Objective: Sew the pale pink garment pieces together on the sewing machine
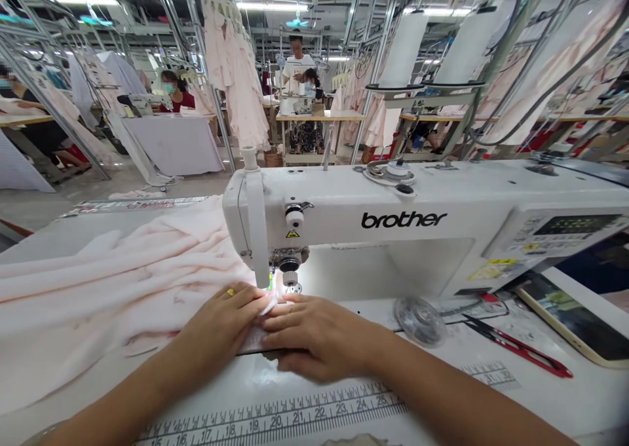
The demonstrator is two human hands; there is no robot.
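1. Soft pale pink cloth (98,289) lies in folds at left, reaching the metal presser foot (289,279).
2. The left hand (221,328) presses the cloth with flat, open fingers, not gripping.
3. The right hand (314,334), just beside, also lies flat and open on the cloth, near the white Brother sewing machine (393,236).
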